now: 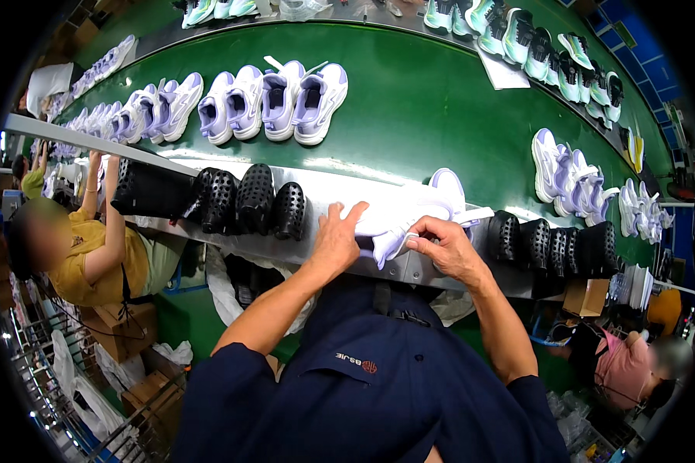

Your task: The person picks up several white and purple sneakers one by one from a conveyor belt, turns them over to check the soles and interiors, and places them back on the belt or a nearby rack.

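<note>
Fingers, left hand (pixel 336 235): spread flat, fingertips pressing down on the near end of the white shoe (pixel 413 212); not closed round it.
Fingers, right hand (pixel 446 245): curled and pinched on the shoe's lower edge, thumb and forefinger together on it.
Shoe: white with pale lilac trim, lying across the metal ledge (pixel 328 255) at the near side of the green belt (pixel 409 108), between the two hands.
Beside it: black perforated shoe forms (pixel 247 201) stand in a row on the ledge to the left, more black forms (pixel 544 243) to the right, near the right hand.
On the belt: pairs of lilac-and-white shoes (pixel 274 100) well beyond the hands; green-and-white shoes (pixel 548 54) along the far edge.
Nearby: a person in a yellow top (pixel 93 258) at lower left, another in pink (pixel 625 366) at lower right.
Risk: the shoe overhangs a narrow ledge; as I judge it, a hard tug from the right hand while the left only presses could tip it off the near edge.
</note>
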Demonstrator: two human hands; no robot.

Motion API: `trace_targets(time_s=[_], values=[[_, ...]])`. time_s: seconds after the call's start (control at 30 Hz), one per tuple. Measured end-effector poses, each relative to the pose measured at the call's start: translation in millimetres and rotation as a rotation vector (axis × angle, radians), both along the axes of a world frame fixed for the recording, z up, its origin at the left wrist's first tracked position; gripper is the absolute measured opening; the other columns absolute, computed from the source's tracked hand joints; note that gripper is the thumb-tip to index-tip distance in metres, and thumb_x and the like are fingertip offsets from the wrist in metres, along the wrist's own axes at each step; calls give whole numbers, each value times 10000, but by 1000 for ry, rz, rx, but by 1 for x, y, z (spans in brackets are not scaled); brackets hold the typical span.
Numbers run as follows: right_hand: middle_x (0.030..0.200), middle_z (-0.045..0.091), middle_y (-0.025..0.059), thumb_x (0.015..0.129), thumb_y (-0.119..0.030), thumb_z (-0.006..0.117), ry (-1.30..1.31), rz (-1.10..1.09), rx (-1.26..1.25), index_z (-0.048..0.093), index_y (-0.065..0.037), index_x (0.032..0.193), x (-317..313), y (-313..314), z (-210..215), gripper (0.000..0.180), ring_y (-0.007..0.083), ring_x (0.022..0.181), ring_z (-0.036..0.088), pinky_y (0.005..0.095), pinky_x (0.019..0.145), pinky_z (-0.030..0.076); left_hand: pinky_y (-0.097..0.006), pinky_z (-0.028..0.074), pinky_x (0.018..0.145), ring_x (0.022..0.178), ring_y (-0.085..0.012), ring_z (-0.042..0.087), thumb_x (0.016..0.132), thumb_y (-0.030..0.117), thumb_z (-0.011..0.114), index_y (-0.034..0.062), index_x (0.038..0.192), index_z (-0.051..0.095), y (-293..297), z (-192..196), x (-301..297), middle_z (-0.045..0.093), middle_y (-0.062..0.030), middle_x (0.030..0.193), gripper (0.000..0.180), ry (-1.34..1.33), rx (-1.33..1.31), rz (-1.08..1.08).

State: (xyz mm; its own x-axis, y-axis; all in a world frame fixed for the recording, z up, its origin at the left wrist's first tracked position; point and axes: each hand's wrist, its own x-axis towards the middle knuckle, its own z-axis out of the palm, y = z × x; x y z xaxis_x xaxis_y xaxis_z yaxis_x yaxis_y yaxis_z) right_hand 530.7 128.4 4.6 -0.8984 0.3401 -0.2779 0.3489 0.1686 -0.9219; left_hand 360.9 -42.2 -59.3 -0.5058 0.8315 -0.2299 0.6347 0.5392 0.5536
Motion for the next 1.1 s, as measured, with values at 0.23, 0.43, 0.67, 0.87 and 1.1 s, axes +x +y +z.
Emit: trace_targets(time_s=[0.23,0.43,0.67,0.87,1.1], values=[[800,622,113,891,-92,688,165,74,283,665,8,919,-12,-14,18,106,262,767,583,363,713,467,-459,482,939,1053,-436,518,674,-136,624,229,1359,567,8,26,-24,473,-238,1327,778,275,259,-206],[792,637,144,903,-109,674,107,40,331,658,22,891,-23,-21,22,132,299,745,599,394,692,478,-440,510,886,1019,-399,519,692,-82,641,236,1344,582,14,37,-32,484,-209,1319,728,389,348,-380],[693,660,162,878,-158,704,-103,29,193,683,27,858,-37,-24,21,187,290,599,615,405,605,477,-441,520,878,1015,-395,518,688,-64,656,172,1351,562,14,43,-33,502,-158,1296,710,335,363,-448],[646,648,165,805,-243,764,-232,157,241,690,22,810,-50,-16,2,275,301,616,628,406,622,484,-454,493,906,1019,-396,518,665,-48,680,132,1344,538,11,46,-30,531,-161,1251,716,207,344,-399],[754,647,169,777,-232,789,45,-139,569,630,18,819,-60,-2,-50,299,305,704,634,400,664,495,-514,469,951,1071,-484,556,770,48,625,108,1367,467,1,13,-15,533,-270,1202,621,-117,-58,85]])
